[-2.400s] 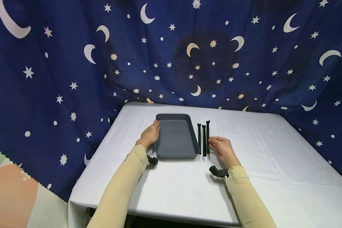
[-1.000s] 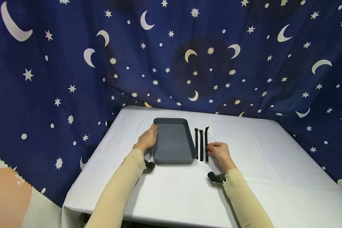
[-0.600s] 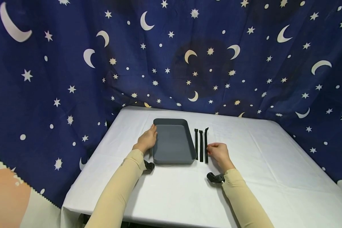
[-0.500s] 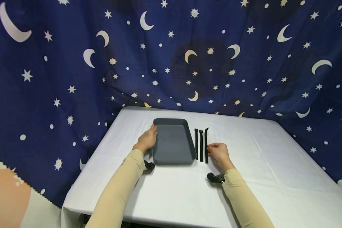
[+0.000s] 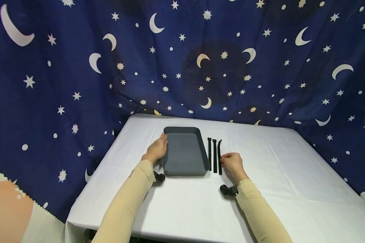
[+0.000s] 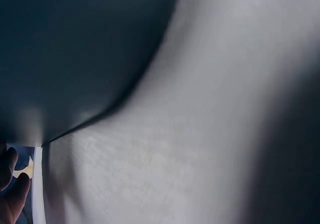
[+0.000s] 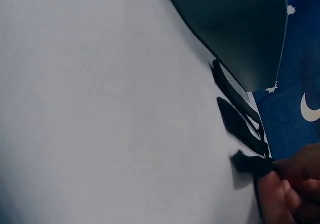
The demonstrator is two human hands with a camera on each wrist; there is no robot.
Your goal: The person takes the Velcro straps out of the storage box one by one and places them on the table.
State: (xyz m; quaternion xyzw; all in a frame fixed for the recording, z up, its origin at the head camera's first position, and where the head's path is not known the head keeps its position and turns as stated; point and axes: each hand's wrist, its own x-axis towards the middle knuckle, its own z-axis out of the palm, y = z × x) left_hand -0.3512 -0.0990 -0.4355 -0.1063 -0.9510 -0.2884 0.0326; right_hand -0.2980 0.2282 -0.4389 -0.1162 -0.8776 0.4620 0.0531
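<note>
A grey rectangular tray [image 5: 184,152] lies on the table, with my left hand [image 5: 156,147] resting along its left wall. In the left wrist view the tray's outer wall [image 6: 75,58] fills the upper left, and some fingertips [image 6: 17,194] show past its far end. To the tray's right, three black cable ties lie nearly parallel: a near one [image 5: 209,153], a middle one [image 5: 214,155] and an outer one [image 5: 219,153]. My right hand [image 5: 233,162] pinches the outer cable tie between thumb and fingers. Its far end curves to the right; in the right wrist view its near end [image 7: 245,163] appears lifted off the cloth.
A white cloth [image 5: 188,206] covers the table. Behind it hangs a dark blue curtain [image 5: 182,67] with moons and stars. Black wrist mounts [image 5: 228,190] sit at both wrists.
Over the earlier frames, the outer cable tie has shifted toward the table's front edge and its far end has bent. My right hand has moved with it. The left hand stays at the tray.
</note>
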